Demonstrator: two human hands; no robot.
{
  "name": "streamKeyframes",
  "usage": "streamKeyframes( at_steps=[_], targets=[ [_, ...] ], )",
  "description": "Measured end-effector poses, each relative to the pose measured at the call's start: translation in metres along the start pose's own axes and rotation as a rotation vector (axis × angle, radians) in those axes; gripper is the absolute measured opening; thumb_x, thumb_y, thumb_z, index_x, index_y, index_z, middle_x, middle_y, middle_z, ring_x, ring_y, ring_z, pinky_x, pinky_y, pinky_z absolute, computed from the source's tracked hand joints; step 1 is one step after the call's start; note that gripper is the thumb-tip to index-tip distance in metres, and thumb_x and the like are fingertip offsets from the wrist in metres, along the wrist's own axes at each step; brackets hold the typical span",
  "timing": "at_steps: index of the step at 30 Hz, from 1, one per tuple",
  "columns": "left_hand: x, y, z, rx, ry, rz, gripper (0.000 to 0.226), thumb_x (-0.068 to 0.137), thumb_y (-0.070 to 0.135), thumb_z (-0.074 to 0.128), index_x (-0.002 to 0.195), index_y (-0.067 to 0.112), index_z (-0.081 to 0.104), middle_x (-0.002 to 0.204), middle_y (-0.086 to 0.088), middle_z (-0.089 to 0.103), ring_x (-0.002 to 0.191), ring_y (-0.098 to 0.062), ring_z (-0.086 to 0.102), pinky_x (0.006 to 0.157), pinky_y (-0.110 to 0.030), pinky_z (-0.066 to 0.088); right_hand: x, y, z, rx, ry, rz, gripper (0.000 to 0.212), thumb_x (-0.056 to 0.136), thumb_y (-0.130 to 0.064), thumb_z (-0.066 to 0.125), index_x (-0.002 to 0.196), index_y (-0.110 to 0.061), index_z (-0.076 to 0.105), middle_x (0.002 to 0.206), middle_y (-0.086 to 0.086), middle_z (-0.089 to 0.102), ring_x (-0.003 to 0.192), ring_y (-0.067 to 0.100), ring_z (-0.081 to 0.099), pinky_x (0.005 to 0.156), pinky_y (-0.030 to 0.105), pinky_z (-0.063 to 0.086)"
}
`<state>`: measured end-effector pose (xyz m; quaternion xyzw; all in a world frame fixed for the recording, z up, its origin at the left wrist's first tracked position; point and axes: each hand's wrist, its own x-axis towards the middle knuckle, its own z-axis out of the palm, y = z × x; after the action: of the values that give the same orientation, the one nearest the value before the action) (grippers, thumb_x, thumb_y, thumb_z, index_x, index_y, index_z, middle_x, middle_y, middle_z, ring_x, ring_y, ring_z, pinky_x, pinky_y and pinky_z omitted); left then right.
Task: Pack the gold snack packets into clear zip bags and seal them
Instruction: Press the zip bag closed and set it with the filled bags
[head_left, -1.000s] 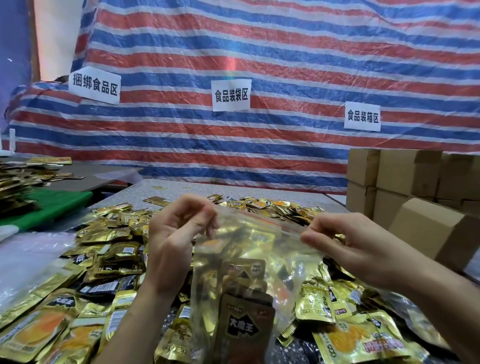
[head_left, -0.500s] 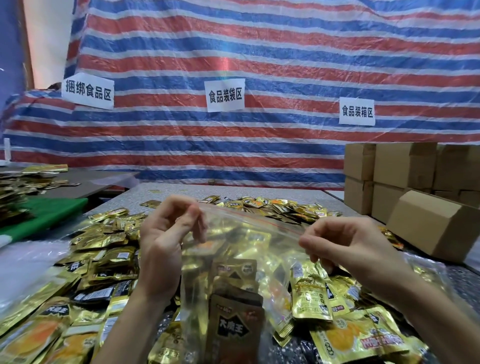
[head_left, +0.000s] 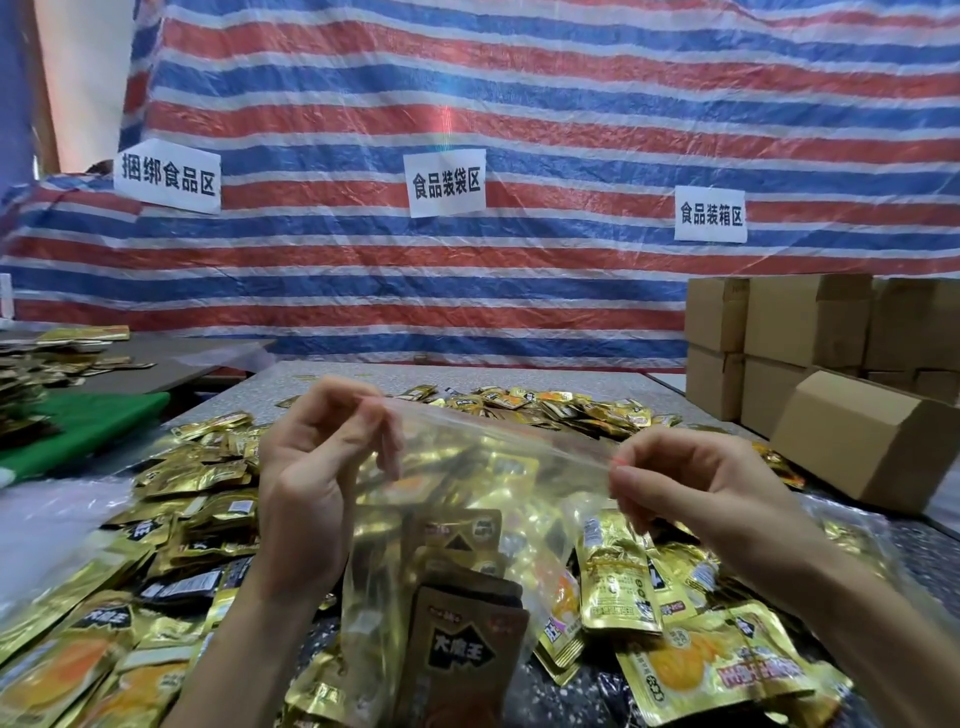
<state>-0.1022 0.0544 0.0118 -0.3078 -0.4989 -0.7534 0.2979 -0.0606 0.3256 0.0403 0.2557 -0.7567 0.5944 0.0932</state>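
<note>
I hold a clear zip bag up over the table by its top strip. My left hand pinches the strip's left end between thumb and fingers. The right end is pinched by my right hand. Several gold snack packets stand inside the bag, a brownish one at the front. Loose gold packets lie heaped on the speckled table on both sides of the bag.
Brown cardboard boxes are stacked at the right, one lying near the table edge. A green mat and more packets sit on a table at the left. A striped tarp with white paper signs hangs behind.
Both hands have stayed pinched on the bag's top strip while the bag stretched a little wider between them. The view shifted slightly.
</note>
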Motion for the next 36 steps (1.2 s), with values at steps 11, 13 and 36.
streamKeyframes(
  at_steps=[11, 13, 36],
  targets=[
    [0.0, 0.028, -0.003, 0.599, -0.084, -0.031, 0.037, 0.077, 0.049, 0.055, 0.109, 0.031, 0.061, 0.107, 0.015, 0.065, 0.103, -0.002, 0.06, 0.086, -0.026, 0.045, -0.001, -0.015, 0.021, -0.195, 0.068, -0.207, 0.018, 0.083, -0.028, 0.061, 0.086, -0.01, 0.065, 0.077, 0.006, 0.061, 0.07, 0.016, 0.057, 0.064, 0.021, 0.049],
    [0.004, 0.049, 0.013, 0.87, -0.216, 0.125, 0.048, 0.072, 0.062, 0.055, 0.117, 0.044, 0.055, 0.119, 0.035, 0.051, 0.116, 0.016, 0.043, 0.095, -0.008, 0.032, -0.001, -0.019, 0.028, -0.228, 0.072, -0.223, 0.02, 0.083, -0.03, 0.061, 0.087, -0.011, 0.065, 0.081, 0.012, 0.063, 0.074, 0.029, 0.059, 0.068, 0.035, 0.054],
    [0.044, 0.096, 0.084, 1.102, -0.986, 0.002, 0.009, 0.087, 0.029, 0.073, 0.085, 0.02, 0.074, 0.075, 0.009, 0.07, 0.074, -0.008, 0.064, 0.072, -0.037, 0.053, -0.013, -0.043, 0.034, -0.128, 0.075, -0.18, 0.013, 0.093, 0.005, 0.06, 0.095, -0.001, 0.071, 0.084, 0.017, 0.074, 0.079, 0.027, 0.074, 0.076, 0.04, 0.062]
  ],
)
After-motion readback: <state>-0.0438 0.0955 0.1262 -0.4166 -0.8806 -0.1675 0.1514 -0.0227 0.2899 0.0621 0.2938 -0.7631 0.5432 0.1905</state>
